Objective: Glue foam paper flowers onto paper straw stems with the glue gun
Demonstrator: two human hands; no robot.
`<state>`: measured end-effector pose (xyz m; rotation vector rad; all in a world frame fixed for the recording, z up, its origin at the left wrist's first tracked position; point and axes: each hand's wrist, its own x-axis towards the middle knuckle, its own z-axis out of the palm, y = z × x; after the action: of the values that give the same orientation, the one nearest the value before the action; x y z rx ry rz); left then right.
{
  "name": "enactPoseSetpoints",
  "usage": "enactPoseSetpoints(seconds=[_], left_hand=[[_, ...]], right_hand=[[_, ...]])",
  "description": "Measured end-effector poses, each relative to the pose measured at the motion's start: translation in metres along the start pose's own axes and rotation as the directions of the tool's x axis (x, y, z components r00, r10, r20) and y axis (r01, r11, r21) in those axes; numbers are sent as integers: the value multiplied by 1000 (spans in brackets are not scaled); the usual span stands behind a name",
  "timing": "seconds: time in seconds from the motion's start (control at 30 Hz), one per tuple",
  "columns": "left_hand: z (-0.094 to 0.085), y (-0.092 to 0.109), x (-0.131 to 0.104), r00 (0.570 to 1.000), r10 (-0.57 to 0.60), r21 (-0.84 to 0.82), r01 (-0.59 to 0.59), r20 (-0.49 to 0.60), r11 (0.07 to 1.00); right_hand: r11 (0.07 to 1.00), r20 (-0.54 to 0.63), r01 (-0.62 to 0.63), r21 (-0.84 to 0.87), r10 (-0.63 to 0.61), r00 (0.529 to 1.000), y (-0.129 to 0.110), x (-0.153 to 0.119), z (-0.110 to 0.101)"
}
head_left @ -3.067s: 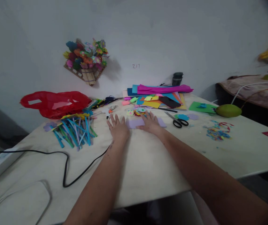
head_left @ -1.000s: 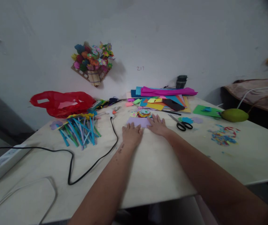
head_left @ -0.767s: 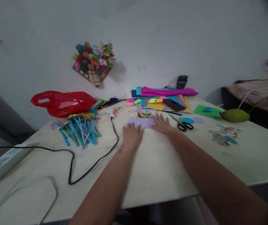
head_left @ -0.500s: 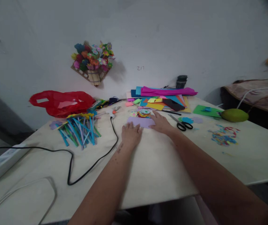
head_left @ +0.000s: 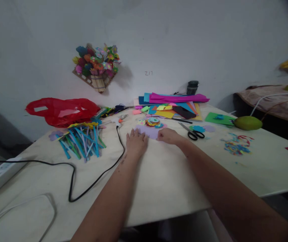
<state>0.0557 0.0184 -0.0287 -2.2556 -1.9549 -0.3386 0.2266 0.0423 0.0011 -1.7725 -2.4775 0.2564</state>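
Note:
A light purple sheet of paper [head_left: 151, 131] lies flat on the table between my hands. My left hand [head_left: 136, 142] rests palm down with the fingers stretched out, their tips on the paper's left part. At the right edge of the sheet, my right hand [head_left: 169, 135] has its fingers curled and closed on the paper. Just behind the sheet is a small pile of colourful flower cutouts [head_left: 154, 122]. To the right of my right hand lie scissors with black handles [head_left: 195, 135], beside blue and purple cutouts [head_left: 198, 128].
Blue, green and purple strips [head_left: 83, 143] lie at the left before a red plastic bag [head_left: 63, 112]. A glue gun [head_left: 117, 121] trails a black cord [head_left: 95, 183]. Coloured sheets [head_left: 176, 98] are stacked at the back. Paper scraps [head_left: 237, 147] and a green mango-like object [head_left: 248, 123] are at the right.
My right hand has drawn back from beside the flower cutouts, and its spread fingers have curled closed at the paper's right edge. My left hand stays flat, its fingers more spread. The view has shifted slightly.

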Motion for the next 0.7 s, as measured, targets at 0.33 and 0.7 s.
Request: enactPoseSetpoints(seconds=[0.33,0.7], left_hand=[[2,1,0,1000,-10,34,9,17,999],[3,-4,6,995,-54,1,54,84,999]], right_hand=[[985,-12,-134,112,136,991,-48,-2,12],[996,46,60,-69,-57,997,-16,9,28]])
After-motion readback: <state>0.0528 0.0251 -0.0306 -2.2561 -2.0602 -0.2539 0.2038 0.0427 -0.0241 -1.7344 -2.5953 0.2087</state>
